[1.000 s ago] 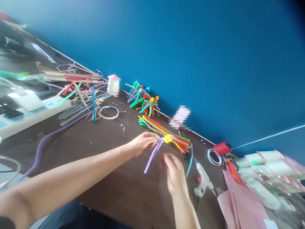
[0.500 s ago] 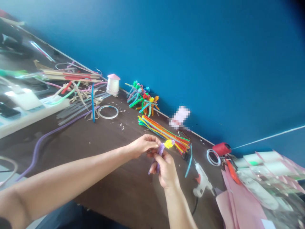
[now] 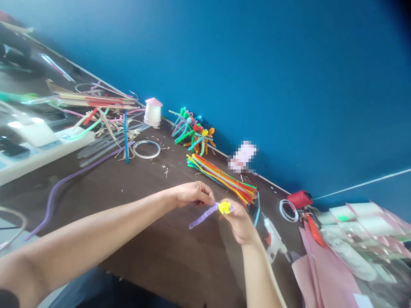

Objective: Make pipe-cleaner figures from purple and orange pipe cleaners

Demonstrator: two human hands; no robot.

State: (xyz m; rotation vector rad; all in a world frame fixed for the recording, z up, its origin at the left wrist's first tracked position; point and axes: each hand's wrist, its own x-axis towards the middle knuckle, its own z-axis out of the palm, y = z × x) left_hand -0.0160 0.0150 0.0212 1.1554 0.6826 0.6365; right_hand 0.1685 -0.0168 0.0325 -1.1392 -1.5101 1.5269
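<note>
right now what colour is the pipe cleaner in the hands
Pipe cleaner: purple, best in the head view.

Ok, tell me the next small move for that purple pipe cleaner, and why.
I'd probably wind the purple pipe cleaner around the yellow piece: the right hand pinches that piece, and the left hand sits right beside the purple length.

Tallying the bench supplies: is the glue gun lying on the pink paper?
No, the glue gun lies on the dark table, apart from the pink paper.

We look from the person's head, forward and down, close over the left hand (image 3: 192,193) and right hand (image 3: 240,224), onto the dark table (image 3: 128,188), its far edge slanting across the view.
</note>
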